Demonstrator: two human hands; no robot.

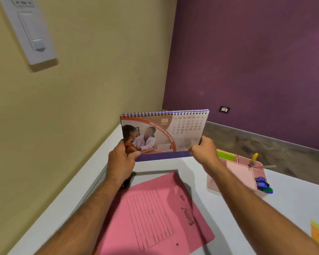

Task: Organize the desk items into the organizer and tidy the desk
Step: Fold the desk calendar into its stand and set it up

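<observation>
Holding the desk calendar [164,133] upright above the far end of the white desk [293,203], we judged it light and fairly stiff, best taken by its lower corners; our left hand [121,161] pinched the lower left corner, thumb in front; our right hand [204,150] gripped the lower right edge; the pink organizer [238,172] sat just right, the pink folder [155,214] below.

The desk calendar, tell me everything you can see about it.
The desk calendar is spiral-bound along its top edge, open to a JUN page with a photo at left and a date grid at right, on a purple base. It stands upright near the white desk's back edge. The left hand and right hand grip its lower corners.
</observation>
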